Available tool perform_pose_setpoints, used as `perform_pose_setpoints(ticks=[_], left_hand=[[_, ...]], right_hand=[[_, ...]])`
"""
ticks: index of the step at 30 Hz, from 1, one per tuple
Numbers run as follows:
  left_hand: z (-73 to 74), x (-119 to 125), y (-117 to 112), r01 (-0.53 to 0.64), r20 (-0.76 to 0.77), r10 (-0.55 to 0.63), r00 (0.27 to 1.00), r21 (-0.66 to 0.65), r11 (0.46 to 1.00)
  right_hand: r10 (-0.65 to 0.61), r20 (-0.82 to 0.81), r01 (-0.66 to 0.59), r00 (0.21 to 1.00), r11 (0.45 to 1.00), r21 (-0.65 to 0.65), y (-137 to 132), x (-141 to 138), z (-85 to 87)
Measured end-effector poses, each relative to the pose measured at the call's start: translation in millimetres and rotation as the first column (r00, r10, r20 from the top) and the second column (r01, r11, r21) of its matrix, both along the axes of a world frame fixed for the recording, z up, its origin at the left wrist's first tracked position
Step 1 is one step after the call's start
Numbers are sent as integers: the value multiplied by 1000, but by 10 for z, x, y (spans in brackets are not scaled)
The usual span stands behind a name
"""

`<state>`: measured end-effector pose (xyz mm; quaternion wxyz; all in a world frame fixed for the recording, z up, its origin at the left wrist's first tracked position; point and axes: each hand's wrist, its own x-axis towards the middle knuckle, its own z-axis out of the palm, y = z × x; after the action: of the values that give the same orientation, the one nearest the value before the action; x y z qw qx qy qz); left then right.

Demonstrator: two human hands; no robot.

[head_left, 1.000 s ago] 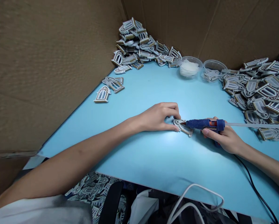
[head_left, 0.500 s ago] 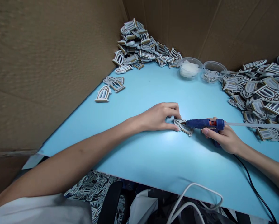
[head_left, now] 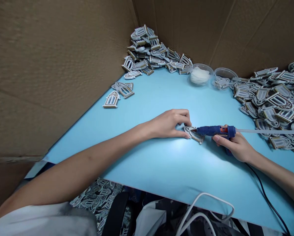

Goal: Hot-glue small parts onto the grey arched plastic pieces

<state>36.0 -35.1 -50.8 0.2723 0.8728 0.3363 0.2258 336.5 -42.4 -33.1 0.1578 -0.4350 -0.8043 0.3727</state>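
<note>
The left hand [head_left: 173, 124] is pinching the arched end of a small window frame [head_left: 196, 137] between thumb and fingers, holding it flat on the blue table [head_left: 147, 160]; the right hand [head_left: 239, 146] is wrapping its fingers around the handle of a blue glue gun [head_left: 212, 130], and the nozzle is pointing leftward over the frame, just beside the left thumb; whether the tip is actually touching the surface, I cannot tell; a pale glue stick [head_left: 270, 131] is sticking out of the gun's back end, to the right of the right-hand grip, while a black cord [head_left: 262, 186] is trailing down below that wrist; beyond the left-hand pinch, a few loose frames [head_left: 112, 100] are lying to the left, and a heaped pile [head_left: 149, 60] is rising farther back against the cardboard wall [head_left: 63, 65]; straight beyond the two grips, one clear tub is holding white pieces [head_left: 199, 76] and its neighbour is holding small pale parts [head_left: 222, 82]; to the right, past the gun hand, a broad second heap [head_left: 272, 98] is spreading; nearer the body, a white loop [head_left: 218, 199] is curving over the table's edge.
</note>
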Motion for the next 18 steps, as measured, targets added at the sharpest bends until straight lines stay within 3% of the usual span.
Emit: perform_pose_setpoints(ticks=[4, 7, 9, 11, 14, 16, 18], left_hand=[[9, 4, 4, -4, 10, 4, 1000, -17, 1000], [10, 10, -5, -7, 24, 8, 1000, -34, 999], [10, 16, -19, -12, 33, 14, 999, -39, 999], [20, 22, -34, -19, 35, 21, 999, -36, 999], [65, 26, -48, -48, 39, 49, 998, -13, 999], [105, 19, -47, -98, 66, 97, 993, 5, 995], [137, 1, -38, -175, 120, 173, 978, 3, 985]], right_hand=[[29, -68, -31, 997, 999, -28, -1, -3, -44], [66, -276, -89, 959, 994, -71, 7, 13, -96], [39, -363, -30, 931, 999, 32, 41, 48, -114], [-1, -292, 86, 956, 957, 278, 105, 95, -115], [-111, -3, 93, 994, 816, 571, 216, 148, -114], [-190, 137, 79, 972, 816, 573, 265, 154, -127], [-203, 192, 83, 960, 864, 496, 280, 143, -151]])
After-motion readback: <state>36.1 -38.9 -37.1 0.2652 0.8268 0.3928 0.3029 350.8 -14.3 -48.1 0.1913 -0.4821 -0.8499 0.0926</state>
